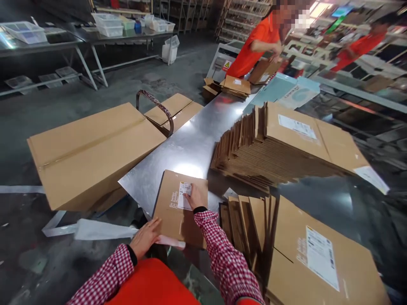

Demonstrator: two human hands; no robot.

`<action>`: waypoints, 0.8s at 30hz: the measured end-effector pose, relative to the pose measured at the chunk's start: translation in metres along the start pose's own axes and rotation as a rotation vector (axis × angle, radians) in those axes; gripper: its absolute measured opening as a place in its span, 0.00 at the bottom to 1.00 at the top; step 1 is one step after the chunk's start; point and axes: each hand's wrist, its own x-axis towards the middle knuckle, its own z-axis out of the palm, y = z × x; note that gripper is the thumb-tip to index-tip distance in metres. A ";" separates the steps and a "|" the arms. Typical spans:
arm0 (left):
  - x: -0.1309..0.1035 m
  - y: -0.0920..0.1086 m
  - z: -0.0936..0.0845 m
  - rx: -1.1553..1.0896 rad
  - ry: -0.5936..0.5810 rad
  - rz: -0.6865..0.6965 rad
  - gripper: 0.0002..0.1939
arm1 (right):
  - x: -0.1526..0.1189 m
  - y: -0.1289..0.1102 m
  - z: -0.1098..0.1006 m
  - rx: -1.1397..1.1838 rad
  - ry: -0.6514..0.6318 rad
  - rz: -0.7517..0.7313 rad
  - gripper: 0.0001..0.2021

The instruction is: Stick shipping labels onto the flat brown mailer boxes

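Metal table [190,144] runs away from you, shiny, glare in the middle. A flat box [178,209] lies at its near end. Your right hand [192,198] rests open, fingers flat on the box's white label [184,195]. Your left hand [144,238] lies open at the box's near corner, gripping nothing. Stacks of flattened boxes [276,148] lean just to the right. A big carton [92,154] sits left, off the table. Concrete floor, racks and bins behind. Far end: a co-worker in orange [254,46], hands partly hidden by cardboard. Label print too small to read.
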 end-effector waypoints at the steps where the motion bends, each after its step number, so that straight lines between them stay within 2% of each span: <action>1: 0.000 -0.001 0.002 -0.011 0.002 -0.004 0.11 | -0.003 -0.001 0.000 -0.049 -0.018 0.002 0.30; 4: 0.000 -0.003 0.004 -0.043 0.016 -0.017 0.13 | -0.013 -0.004 0.003 -0.248 0.001 0.090 0.40; 7: 0.002 -0.005 0.007 -0.073 0.031 -0.025 0.11 | -0.025 -0.011 0.015 -0.362 0.123 0.262 0.48; 8: 0.002 -0.006 0.008 -0.082 0.036 -0.030 0.11 | -0.029 -0.014 0.021 -0.369 0.147 0.278 0.49; 9: 0.002 -0.007 0.010 -0.091 0.041 -0.036 0.11 | -0.032 -0.018 0.028 -0.369 0.147 0.246 0.47; 11: 0.002 -0.009 0.015 -0.109 0.054 -0.055 0.10 | -0.034 -0.025 0.040 -0.352 0.082 0.073 0.40; 13: 0.001 -0.011 0.019 -0.129 0.067 -0.072 0.10 | -0.030 -0.025 0.047 -0.319 -0.004 -0.082 0.32; 14: 0.001 -0.011 0.020 -0.139 0.072 -0.077 0.10 | -0.026 -0.021 0.048 -0.304 -0.028 -0.104 0.30; 16: 0.002 -0.012 0.022 -0.157 0.080 -0.085 0.10 | -0.019 -0.007 0.042 -0.281 -0.025 -0.017 0.28; 19: 0.004 -0.013 0.022 -0.179 0.112 -0.117 0.12 | -0.020 0.023 0.026 -0.149 0.086 0.293 0.30; 22: 0.005 -0.012 0.021 -0.207 0.165 -0.182 0.14 | -0.045 0.043 0.015 0.056 0.219 0.539 0.31; 24: 0.005 -0.011 0.020 -0.238 0.184 -0.211 0.15 | -0.066 0.047 0.012 0.130 0.233 0.548 0.28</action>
